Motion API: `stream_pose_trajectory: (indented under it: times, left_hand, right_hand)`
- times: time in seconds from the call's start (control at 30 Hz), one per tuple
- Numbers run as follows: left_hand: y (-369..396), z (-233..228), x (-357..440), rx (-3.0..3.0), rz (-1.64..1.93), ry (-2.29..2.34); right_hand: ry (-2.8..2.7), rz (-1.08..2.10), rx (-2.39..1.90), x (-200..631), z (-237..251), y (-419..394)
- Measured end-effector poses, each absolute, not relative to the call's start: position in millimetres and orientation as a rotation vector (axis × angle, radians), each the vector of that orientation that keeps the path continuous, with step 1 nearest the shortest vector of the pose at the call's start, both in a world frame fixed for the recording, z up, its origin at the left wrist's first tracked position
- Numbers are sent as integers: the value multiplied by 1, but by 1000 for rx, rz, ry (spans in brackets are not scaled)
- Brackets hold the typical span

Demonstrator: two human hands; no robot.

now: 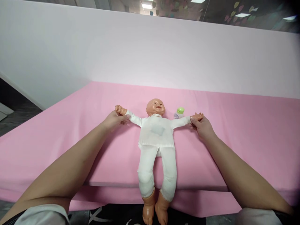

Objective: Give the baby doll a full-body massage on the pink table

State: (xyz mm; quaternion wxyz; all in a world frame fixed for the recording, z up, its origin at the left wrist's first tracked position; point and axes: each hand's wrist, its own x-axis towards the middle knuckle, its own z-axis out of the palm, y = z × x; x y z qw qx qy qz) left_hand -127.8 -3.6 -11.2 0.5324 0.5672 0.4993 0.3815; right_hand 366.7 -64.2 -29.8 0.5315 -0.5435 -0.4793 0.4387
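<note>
A baby doll in a white cloth suit lies on its back on the pink-covered table, head away from me. Its legs reach over the near edge, bare feet hanging down. Both doll arms are stretched out sideways. My left hand is closed around the doll's wrist on the left, thumb on the sleeve end. On the other side, my right hand grips the opposite wrist, with the doll's small open hand showing above my thumb. A faint greyish patch marks the doll's chest.
Close behind the doll's arm on the right stands a small white bottle with a green cap. A white wall panel rises along the table's far edge, with dark glass and lamp reflections above it. Dark floor shows at the left.
</note>
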Motion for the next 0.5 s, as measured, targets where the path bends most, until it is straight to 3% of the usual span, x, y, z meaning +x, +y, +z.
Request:
stream_pose_trajectory:
  times: [0.2,0.37,0.5]
  left_hand:
    - [-47,11,-83,1901,1222,1295]
    - [-69,8,-54,2655,985,858]
    - [-64,2,-52,2816,887,702]
  right_hand:
    - [-1424,509,-1119,331,-19,-94]
    - [-2128,187,-939,297,-14,-119]
    - [-2330,68,-806,287,-13,-120]
